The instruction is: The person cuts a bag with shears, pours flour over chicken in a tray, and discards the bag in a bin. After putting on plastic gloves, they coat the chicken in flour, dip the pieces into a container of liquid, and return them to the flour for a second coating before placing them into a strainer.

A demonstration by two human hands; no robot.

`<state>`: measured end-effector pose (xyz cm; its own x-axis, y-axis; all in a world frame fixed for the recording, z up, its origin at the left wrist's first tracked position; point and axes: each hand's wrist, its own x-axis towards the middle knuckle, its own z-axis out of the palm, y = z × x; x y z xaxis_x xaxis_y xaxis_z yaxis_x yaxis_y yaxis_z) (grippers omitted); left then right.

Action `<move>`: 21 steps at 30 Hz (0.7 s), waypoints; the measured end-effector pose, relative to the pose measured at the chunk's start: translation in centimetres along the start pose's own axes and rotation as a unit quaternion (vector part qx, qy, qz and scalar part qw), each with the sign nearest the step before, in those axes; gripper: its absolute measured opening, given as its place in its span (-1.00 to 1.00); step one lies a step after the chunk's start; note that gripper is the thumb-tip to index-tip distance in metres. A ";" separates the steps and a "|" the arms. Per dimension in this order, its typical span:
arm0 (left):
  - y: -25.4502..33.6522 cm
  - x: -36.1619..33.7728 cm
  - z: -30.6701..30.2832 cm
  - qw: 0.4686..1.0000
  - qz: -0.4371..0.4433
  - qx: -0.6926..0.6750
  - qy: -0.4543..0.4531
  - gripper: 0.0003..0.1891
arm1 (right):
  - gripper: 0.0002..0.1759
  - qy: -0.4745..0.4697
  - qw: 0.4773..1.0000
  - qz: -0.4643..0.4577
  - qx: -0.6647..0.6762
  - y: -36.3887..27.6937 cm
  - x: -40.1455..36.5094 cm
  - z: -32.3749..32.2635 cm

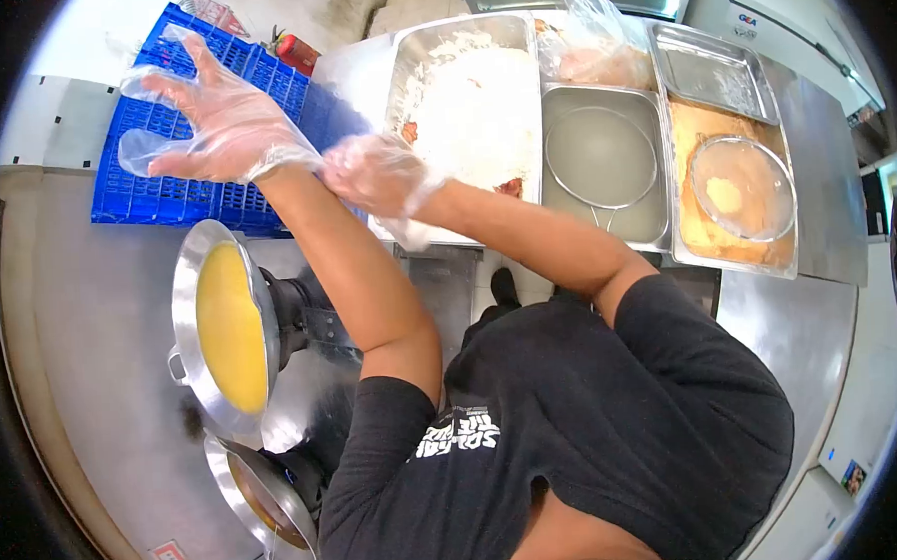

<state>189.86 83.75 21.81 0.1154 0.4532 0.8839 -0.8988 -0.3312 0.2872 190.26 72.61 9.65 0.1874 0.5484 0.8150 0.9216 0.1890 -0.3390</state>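
Observation:
My left hand point(212, 125), in a clear plastic glove, is stretched out with its fingers spread, above the blue crate point(134, 189). Nothing is in it. At my left wrist, my right hand point(372, 173), also gloved and slightly blurred, is closed on the cuff of the left disposable glove point(288, 152). Just beyond the right hand is a steel tray of white flour point(476, 104), with a few reddish-brown bits on it.
A wire strainer point(605, 205) rests in a pan of cloudy liquid point(641, 222). Further right, a round sieve point(747, 232) lies on a breadcrumb-coloured tray point(690, 134). A wok of yellow oil point(232, 329) and a second wok point(263, 503) stand at left. A plastic bag point(599, 48) sits behind.

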 end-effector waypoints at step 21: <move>-7.7 -4.9 -6.7 0.770 -0.227 0.592 0.073 -0.19 | -0.67 0.151 0.979 0.057 -0.122 0.5 0.9 -3.0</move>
<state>193.40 89.60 12.81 0.1770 0.8048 0.5666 0.2455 -0.5936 0.7664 191.94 70.76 11.59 0.3509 0.2825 0.8928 0.9361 -0.0795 -0.3427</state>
